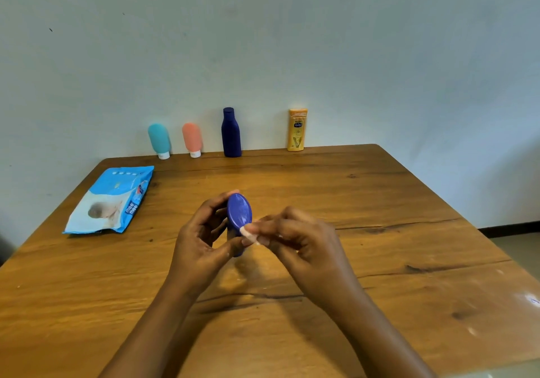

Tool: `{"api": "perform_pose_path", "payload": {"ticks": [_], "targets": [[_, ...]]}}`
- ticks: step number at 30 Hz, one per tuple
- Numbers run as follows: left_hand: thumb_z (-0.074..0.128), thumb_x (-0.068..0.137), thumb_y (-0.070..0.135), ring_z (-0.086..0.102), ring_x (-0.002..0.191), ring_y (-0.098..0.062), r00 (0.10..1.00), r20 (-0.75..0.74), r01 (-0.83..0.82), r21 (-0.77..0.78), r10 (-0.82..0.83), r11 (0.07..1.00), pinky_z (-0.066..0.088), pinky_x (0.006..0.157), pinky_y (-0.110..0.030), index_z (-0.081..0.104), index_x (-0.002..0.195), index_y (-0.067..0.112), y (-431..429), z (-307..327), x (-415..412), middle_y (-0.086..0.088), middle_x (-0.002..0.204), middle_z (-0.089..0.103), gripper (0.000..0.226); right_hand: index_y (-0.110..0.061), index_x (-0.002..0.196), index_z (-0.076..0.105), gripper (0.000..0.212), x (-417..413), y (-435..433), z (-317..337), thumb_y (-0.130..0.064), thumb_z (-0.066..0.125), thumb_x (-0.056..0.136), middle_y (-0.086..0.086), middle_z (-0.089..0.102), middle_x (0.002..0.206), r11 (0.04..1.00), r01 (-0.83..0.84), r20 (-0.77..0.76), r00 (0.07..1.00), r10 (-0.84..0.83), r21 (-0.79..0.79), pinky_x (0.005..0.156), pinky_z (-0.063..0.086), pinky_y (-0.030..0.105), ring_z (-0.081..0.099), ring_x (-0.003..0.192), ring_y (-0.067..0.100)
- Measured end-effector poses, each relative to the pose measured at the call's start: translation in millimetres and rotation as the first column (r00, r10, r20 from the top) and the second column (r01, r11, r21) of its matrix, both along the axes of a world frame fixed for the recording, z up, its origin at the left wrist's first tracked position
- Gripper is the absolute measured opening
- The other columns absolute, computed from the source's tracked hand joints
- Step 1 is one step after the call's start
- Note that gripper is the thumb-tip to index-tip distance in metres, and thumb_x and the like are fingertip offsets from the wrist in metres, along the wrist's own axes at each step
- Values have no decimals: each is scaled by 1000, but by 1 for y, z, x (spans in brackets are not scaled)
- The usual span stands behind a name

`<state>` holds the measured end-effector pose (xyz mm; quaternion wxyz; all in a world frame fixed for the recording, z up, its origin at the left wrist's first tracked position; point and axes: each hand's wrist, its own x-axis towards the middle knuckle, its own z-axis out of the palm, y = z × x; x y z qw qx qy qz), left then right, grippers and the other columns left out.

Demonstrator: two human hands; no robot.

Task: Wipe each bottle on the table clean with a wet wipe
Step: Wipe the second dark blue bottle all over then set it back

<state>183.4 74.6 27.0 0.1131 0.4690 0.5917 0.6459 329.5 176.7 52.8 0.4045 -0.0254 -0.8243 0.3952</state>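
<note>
Nearest to us, two bare forearms reach forward over a wooden table, its planks marked by dark cracks and knots. Our left hand is wrapped around a blue bottle, thumb low on its front and fingers curled behind, holding it clear of the table with its oval base turned toward us. Our right hand is pinched closed on a small white wet wipe, fingertips bunched together and pressing the wipe against the lower right edge of the bottle, just beside the left thumb. Farther back and to the left, a light blue pack of wipes lies flat near the table's left edge, well apart from the hands. At the far edge, four more bottles stand in a row against the pale wall: a teal bottle and a salmon bottle, each resting on a white cap, then a taller dark navy bottle upright, and, set apart to the right, a yellow lotion bottle. At the far right, a strip of floor shows beyond the table.
</note>
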Motion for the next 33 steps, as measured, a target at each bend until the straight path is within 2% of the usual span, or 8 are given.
{"api": "perform_pose_path", "payload": {"ticks": [7, 14, 17, 19, 21, 24, 28, 33], "targets": [[78, 73, 30, 36, 126, 11, 788, -534, -61, -561, -305, 825, 34, 110, -35, 38, 124, 57, 13, 4, -34, 30, 131, 45, 71, -27, 97, 69, 20, -3, 42, -8, -11, 62, 87, -1, 69, 103, 904, 23, -74, 995, -60, -427, 85, 52, 40, 63, 100, 15], [57, 83, 4, 4, 133, 13, 560, -460, -156, -876, -689, 457, 5, 119, -42, 33, 139, 42, 28, 7, -37, 27, 148, 26, 72, -28, 93, 72, 25, -25, 42, -39, -6, 62, 87, 2, 70, 104, 812, -12, -20, 1000, 0, -584, 85, 50, 34, 64, 100, 16], [54, 82, 2, -4, 140, 6, 591, -376, -94, -911, -714, 402, -3, 118, -43, 27, 142, 43, 20, 1, -49, 26, 153, 12, 78, -30, 93, 71, 26, -28, 43, -43, -6, 61, 87, 1, 69, 105, 800, -5, 8, 1000, 12, -600, 82, 50, 30, 63, 101, 14], [56, 81, 1, 5, 142, 1, 766, -328, -27, -876, -553, 482, 4, 118, -41, 27, 142, 41, 14, 0, -55, 21, 154, 13, 79, -28, 95, 70, 24, -29, 44, -46, -7, 61, 87, 0, 69, 104, 790, -4, 20, 1000, 20, -613, 82, 51, 30, 63, 100, 13], [59, 84, 3, 31, 136, -10, 960, -261, -137, -756, -103, 640, 29, 112, -37, 35, 140, 37, 13, -2, -54, 10, 150, 32, 69, -28, 96, 69, 23, -30, 44, -48, -8, 61, 87, -2, 70, 102, 782, 14, 39, 999, 12, -623, 84, 52, 31, 63, 98, 12], [64, 86, 33, 53, 104, -14, 895, -187, -399, -743, 406, 537, 44, 81, -26, 46, 135, 24, 24, -10, -49, 0, 123, 55, 53, -31, 95, 68, 24, -33, 43, -56, -10, 61, 87, -6, 69, 101, 768, 51, 89, 996, 8, -639, 87, 51, 30, 63, 99, 8], [64, 69, 68, 56, 96, -20, 886, -215, -369, -864, 411, 343, 44, 75, -33, 53, 121, 14, 45, -16, -52, -5, 112, 61, 76, -30, 96, 68, 24, -37, 42, -65, -9, 60, 88, -5, 69, 103, 762, 68, 128, 992, 20, -644, 86, 51, 28, 62, 100, 9], [74, 66, 59, 59, 73, -19, 904, -172, -304, -902, 391, 305, 47, 64, -31, 57, 94, 11, 64, -8, -57, -7, 83, 63, 58, -24, 99, 69, 20, -40, 41, -74, -9, 61, 88, -3, 67, 104, 761, 90, 155, 988, 14, -643, 82, 52, 25, 62, 99, 10]]}}
